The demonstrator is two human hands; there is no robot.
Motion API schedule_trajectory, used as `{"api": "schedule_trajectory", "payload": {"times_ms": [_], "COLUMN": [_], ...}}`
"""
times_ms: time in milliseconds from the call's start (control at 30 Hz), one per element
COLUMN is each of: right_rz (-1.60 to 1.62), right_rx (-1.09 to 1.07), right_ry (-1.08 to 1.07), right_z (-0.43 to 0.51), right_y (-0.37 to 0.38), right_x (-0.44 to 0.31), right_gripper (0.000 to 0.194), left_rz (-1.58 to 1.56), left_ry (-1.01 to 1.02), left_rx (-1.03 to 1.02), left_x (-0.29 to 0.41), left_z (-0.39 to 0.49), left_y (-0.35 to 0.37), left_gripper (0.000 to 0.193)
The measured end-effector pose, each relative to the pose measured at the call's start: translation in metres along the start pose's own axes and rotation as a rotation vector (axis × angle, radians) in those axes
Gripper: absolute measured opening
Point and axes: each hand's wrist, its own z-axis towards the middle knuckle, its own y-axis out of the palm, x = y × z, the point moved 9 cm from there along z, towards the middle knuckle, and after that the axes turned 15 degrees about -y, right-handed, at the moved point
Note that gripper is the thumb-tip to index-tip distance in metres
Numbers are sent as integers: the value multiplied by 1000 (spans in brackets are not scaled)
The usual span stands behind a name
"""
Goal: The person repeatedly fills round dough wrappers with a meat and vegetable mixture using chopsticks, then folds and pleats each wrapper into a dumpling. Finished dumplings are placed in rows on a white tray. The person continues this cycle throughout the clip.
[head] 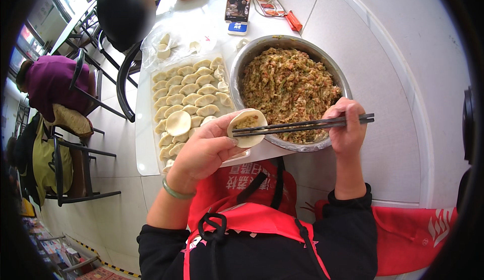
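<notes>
A round dough wrapper (249,139) with some filling on it lies in my left hand (206,144), held over the near right part of the dumpling tray. My right hand (347,127) grips a pair of black chopsticks (298,125), their tips at the filling on the wrapper. Below the chopsticks, a large steel bowl (235,87) holds chopped filling (289,85). Left of the bowl, a tray holds rows of folded dumplings (189,89). A flat wrapper (178,123) rests on top of several of them.
Behind the tray is a plastic bag (151,53) with dough pieces. A phone (237,3) stands beyond the bowl, near a red packet (293,21). Another person (124,15) sits at the far left side of the table (145,144). Chairs stand further left.
</notes>
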Motion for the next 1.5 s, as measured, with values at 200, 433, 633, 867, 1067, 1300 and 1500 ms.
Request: {"api": "schedule_trajectory", "payload": {"times_ms": [200, 433, 633, 867, 1067, 1300, 1500], "right_rz": [1, -89, -77, -354, -978, -1744, -1265], "right_rx": [58, 188, 298, 289, 60, 73, -835], "right_ry": [-33, 2, 47, -129, 119, -803, -845], "right_z": [3, 5, 1, 9, -22, -26, -79], "right_y": [-8, -25, -39, -35, -41, 18, 152], "right_x": [-10, -1, 6, -43, -42, -130, -44], "right_gripper": [27, 28, 29, 31, 24, 38, 19], "left_rz": [-14, -23, -40, -12, -146, -133, -130], "left_ry": [17, 5, 21, 95, 116, 89, 13], "left_rx": [49, -5, -9, 16, 60, 31, -11], "left_x": [2, 0, 0, 8, 10, 7, -17], "left_z": [-1, 0, -3, -9, -12, -18, -20], "left_y": [-3, -1, -5, -12, -28, -25, -9], "left_gripper": [57, 56, 55, 50, 39, 39, 40]}}
